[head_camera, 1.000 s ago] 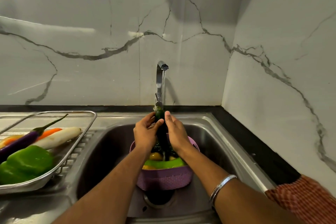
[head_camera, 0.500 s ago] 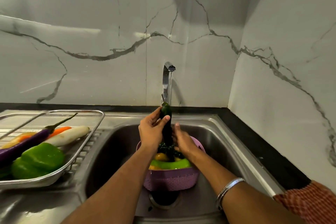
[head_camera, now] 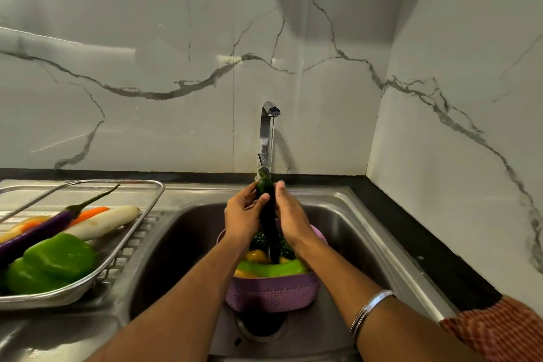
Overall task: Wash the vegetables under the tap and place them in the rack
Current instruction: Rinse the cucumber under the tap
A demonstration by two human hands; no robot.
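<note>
A long dark green cucumber [head_camera: 268, 214] stands upright under the running tap [head_camera: 266, 138], over the sink. My left hand [head_camera: 242, 216] grips its left side and my right hand [head_camera: 291, 214] presses flat against its right side. Below them a purple basket [head_camera: 273, 292] sits in the sink [head_camera: 182, 244], holding a light green vegetable, yellow pieces and dark leafy greens. On the left drainboard a metal rack [head_camera: 88, 279] holds a green bell pepper [head_camera: 55, 258], a purple eggplant [head_camera: 47, 228], a white radish [head_camera: 105, 222] and a carrot [head_camera: 91, 212].
Marble walls rise behind the sink and at the right, meeting in a corner. A black counter strip [head_camera: 417, 238] runs along the sink's right edge. The drain [head_camera: 261, 328] lies just in front of the basket.
My right hand slid down the cucumber, then came back up to its top. The cucumber stays upright under the water, held by my left hand.
</note>
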